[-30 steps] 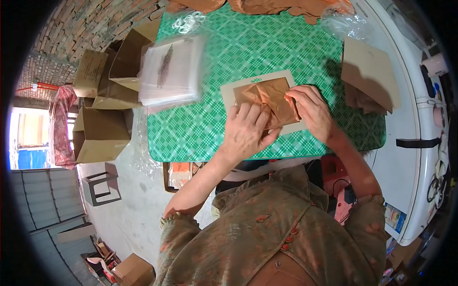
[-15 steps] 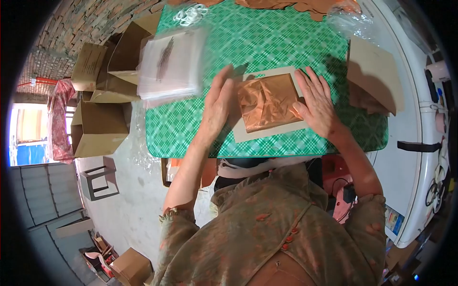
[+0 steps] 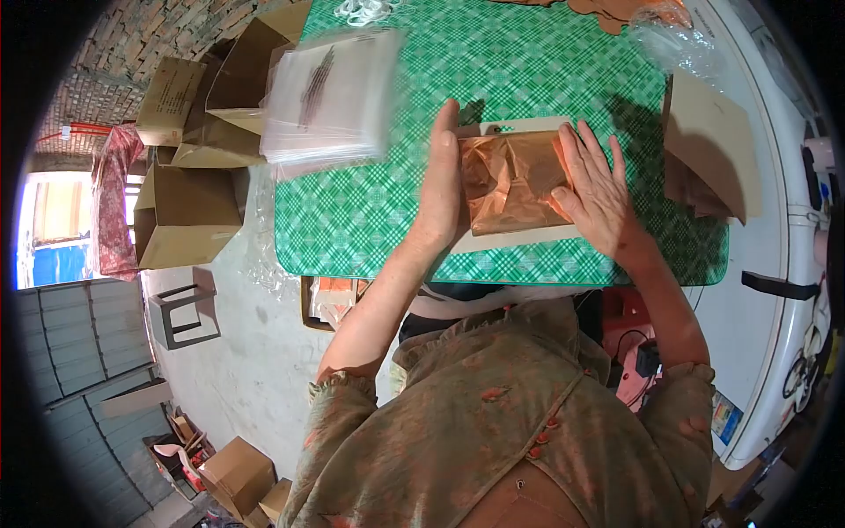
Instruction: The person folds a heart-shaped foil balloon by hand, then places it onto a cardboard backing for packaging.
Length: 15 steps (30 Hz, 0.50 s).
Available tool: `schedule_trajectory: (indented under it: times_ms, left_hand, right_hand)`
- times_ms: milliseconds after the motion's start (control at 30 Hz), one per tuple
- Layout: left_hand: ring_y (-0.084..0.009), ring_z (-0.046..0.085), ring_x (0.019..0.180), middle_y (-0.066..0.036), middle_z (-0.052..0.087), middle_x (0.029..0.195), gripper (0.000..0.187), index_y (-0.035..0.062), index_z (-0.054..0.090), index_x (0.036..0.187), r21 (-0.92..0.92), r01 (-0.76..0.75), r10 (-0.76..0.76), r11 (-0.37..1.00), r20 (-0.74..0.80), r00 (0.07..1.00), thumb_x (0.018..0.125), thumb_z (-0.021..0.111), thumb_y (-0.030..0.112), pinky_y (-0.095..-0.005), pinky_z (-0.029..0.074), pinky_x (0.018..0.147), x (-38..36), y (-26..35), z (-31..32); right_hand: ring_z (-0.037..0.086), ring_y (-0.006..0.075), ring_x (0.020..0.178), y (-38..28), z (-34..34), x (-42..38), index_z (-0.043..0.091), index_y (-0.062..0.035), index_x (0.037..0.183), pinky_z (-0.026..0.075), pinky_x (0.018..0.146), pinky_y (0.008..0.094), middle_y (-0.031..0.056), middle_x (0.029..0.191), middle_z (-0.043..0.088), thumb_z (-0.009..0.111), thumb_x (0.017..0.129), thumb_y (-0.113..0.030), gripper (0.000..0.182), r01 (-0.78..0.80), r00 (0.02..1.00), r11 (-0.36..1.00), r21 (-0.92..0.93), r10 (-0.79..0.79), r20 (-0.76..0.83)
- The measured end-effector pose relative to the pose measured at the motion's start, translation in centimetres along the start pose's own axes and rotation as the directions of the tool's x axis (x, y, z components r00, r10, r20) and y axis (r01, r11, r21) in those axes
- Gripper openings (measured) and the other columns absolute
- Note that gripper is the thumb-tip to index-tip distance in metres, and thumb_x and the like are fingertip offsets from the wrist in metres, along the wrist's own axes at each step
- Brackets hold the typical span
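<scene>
A folded, shiny copper-coloured sheet (image 3: 515,180) lies on a pale cardboard piece (image 3: 528,236) near the table's front edge. Along the sheet's left side stands my left hand (image 3: 443,185), on edge with its fingers stretched out. My right hand (image 3: 598,189) rests flat at the sheet's right edge, fingers extended and thumb over the sheet. Neither hand grips anything. The cardboard shows only as a strip above and below the sheet.
Clear plastic bags (image 3: 330,97) are stacked on the green checked tablecloth (image 3: 370,224) at left. White cord (image 3: 365,11) lies behind them. Brown cardboard (image 3: 709,145) and clear plastic film (image 3: 673,40) are at right. Open cardboard boxes (image 3: 189,211) stand left of the table.
My left hand has moved right, from apart from the sheet to its left edge, and turned more upright. My right hand stays at the right edge. The view has shifted slightly.
</scene>
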<state>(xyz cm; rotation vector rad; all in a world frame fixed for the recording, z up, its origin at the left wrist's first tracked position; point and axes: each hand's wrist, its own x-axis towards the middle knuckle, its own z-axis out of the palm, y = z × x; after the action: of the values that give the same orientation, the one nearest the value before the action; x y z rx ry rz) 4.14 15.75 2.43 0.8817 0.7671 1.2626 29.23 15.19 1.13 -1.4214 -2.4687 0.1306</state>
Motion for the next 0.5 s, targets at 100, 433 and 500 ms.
schedule_trajectory:
  times_ms: [100,433,500]
  left_hand:
    - [-0.0318,0.047,0.145,-0.020,0.040,0.158,0.092,0.0099,0.001,0.173,0.042,0.007,-0.008,0.999,0.012,1.000,0.111,0.043,0.065,-0.0491,0.047,0.118,0.0,-0.3,0.4]
    - [-0.0462,0.027,0.159,-0.029,0.029,0.171,0.064,-0.0034,0.036,0.162,0.899,-0.385,0.268,0.211,0.325,0.907,0.107,0.056,0.023,-0.0574,0.014,0.132,-0.9,1.2,-2.8]
    - [-0.0426,0.020,0.163,-0.024,0.027,0.174,0.069,0.0011,0.035,0.165,0.916,-0.399,0.196,0.037,0.385,0.902,0.107,0.059,0.029,-0.0561,0.014,0.133,-2.1,1.3,-1.8]
  right_hand:
    - [0.023,0.0343,0.163,-0.1,0.0,0.0,0.021,-0.0008,0.169,0.005,0.132,0.0575,0.0188,0.172,0.033,0.055,0.107,-0.044,0.083,0.003,1.000,1.000,-0.011,-0.003,-0.004]
    - [0.021,0.0330,0.164,-0.1,0.4,0.1,0.022,-0.0007,0.169,0.004,0.132,0.0576,0.0179,0.173,0.033,0.058,0.105,-0.042,0.085,-0.026,1.000,0.999,-0.018,0.026,-0.014]
    - [0.021,0.0331,0.164,-0.1,0.3,0.0,0.022,-0.0007,0.169,0.006,0.132,0.0579,0.0179,0.173,0.032,0.058,0.105,-0.042,0.085,-0.029,0.999,1.000,-0.012,0.029,-0.023]
